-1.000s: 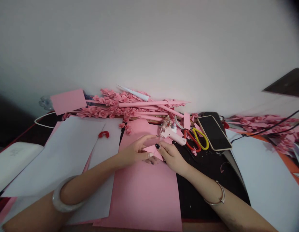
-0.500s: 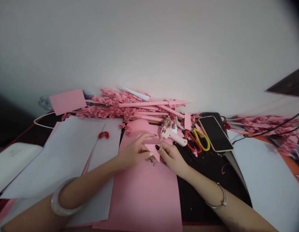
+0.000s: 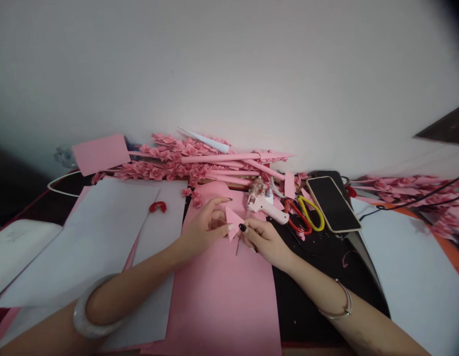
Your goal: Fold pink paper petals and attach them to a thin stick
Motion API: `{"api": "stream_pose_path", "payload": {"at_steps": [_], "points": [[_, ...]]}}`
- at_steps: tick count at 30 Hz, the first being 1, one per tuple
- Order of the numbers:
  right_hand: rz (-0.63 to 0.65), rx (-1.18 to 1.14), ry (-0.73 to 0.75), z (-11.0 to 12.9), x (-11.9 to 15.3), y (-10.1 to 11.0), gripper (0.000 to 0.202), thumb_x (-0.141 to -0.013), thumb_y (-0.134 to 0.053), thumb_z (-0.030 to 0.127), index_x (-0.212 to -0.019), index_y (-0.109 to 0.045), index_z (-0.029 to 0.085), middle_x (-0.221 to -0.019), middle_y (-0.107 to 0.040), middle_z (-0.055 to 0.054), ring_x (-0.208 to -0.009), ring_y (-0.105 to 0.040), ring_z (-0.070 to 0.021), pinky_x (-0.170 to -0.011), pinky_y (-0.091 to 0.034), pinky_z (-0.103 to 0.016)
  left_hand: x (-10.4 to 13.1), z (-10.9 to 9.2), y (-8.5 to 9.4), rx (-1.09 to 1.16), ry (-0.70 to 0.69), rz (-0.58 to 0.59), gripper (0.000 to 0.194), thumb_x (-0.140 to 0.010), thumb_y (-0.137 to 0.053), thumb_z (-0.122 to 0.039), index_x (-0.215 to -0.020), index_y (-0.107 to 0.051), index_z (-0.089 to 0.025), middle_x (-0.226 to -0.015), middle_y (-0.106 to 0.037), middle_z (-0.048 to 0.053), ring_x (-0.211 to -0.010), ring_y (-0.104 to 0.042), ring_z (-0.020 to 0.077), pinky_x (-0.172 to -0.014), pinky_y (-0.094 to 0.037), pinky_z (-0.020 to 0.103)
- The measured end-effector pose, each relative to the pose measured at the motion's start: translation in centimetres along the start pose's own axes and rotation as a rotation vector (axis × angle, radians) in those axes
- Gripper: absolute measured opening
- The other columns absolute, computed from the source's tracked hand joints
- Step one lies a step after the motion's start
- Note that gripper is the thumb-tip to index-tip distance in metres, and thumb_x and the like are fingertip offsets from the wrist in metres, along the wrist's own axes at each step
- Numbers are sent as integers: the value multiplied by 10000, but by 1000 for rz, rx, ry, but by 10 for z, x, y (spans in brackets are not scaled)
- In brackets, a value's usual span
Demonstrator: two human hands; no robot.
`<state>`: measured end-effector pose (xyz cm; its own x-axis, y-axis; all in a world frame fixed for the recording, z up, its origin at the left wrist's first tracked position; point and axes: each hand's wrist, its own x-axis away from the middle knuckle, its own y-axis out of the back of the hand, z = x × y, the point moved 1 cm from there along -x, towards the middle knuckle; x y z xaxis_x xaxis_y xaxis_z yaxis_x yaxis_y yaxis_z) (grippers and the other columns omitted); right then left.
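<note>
Between both hands is a small pink paper piece point(image 3: 232, 220), folded to a pointed, triangular shape. My left hand point(image 3: 203, 230) pinches its left side with the thumb, the index finger stretched out above. My right hand point(image 3: 265, 241) is closed at the paper's right corner, its dark-nailed thumb pressed on it. A thin grey rod point(image 3: 237, 247) sticks out below the paper; which fingers hold it, I cannot tell. Under the hands lies a large pink sheet point(image 3: 225, 306). Just beyond my right hand rests a pale pink glue gun point(image 3: 268, 207).
Red-handled scissors point(image 3: 299, 225), a yellow handle point(image 3: 318, 220) and a phone point(image 3: 333, 203) lie to the right. Pink paper flowers point(image 3: 151, 170) and rolled paper are heaped along the wall. White sheets point(image 3: 88, 232) spread at left, with a small red object point(image 3: 157, 206) on them.
The pink paper piece has been turned and lifted slightly, so its triangular shape shows more. My left fingers have shifted a little up and left, and more of the rod is visible below.
</note>
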<state>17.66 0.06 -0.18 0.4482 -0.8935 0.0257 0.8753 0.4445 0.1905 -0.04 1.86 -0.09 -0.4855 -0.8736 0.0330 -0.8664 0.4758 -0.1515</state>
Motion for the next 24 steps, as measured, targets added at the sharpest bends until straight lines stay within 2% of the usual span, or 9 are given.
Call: {"api": "stream_pose_path", "payload": {"at_steps": [5, 9, 12, 17, 20, 24], "points": [[-14, 70, -9, 1, 1, -2, 323, -906, -427, 409, -812, -585, 144, -498, -401, 63, -418, -362, -70, -424, -294, -198, 1, -4, 2, -46, -8, -61, 439, -811, -536, -169, -1205, -350, -224, -922, -558, 14, -751, -594, 129, -703, -453, 274], [-89, 67, 0, -2, 1, -2, 242, -910, -433, 362, -813, -529, 162, -499, -407, 69, -422, -367, -74, -433, -296, -201, 0, -4, 2, -30, 3, -87, 424, -806, -520, -163, -1188, -355, -246, -936, -538, 3, -789, -622, 137, -730, -468, 279], [-147, 48, 33, -5, 1, -2, 142, -898, -462, 317, -916, -487, 179, -543, -413, 72, -450, -379, -81, -454, -306, -205, 0, -3, 0, 24, 19, -62, 432, -784, -536, -157, -1168, -359, -246, -942, -531, 2, -771, -644, 141, -736, -494, 299], [-231, 44, 124, -5, 0, -2, 240, -849, -523, 251, -1065, -436, 198, -660, -445, 44, -538, -414, -102, -501, -337, -221, 0, -2, -3, 33, 76, 51, 464, -776, -568, -177, -1181, -349, -229, -882, -543, -2, -682, -638, 135, -641, -518, 293], [-246, 69, 124, -3, -1, -2, 181, -817, -552, 225, -984, -489, 196, -677, -462, 28, -561, -421, -109, -519, -349, -231, 2, -1, -5, 34, 97, 148, 539, -777, -587, -179, -1241, -315, -228, -810, -552, -16, -667, -637, 148, -643, -518, 316], [-258, 126, 111, -3, -1, -1, 21, -782, -573, 184, -790, -554, 180, -643, -463, 26, -557, -409, -107, -526, -347, -233, 2, -1, -6, 75, 118, 193, 593, -777, -605, -187, -1285, -300, -214, -761, -572, -13, -649, -624, 148, -641, -505, 320]]}}
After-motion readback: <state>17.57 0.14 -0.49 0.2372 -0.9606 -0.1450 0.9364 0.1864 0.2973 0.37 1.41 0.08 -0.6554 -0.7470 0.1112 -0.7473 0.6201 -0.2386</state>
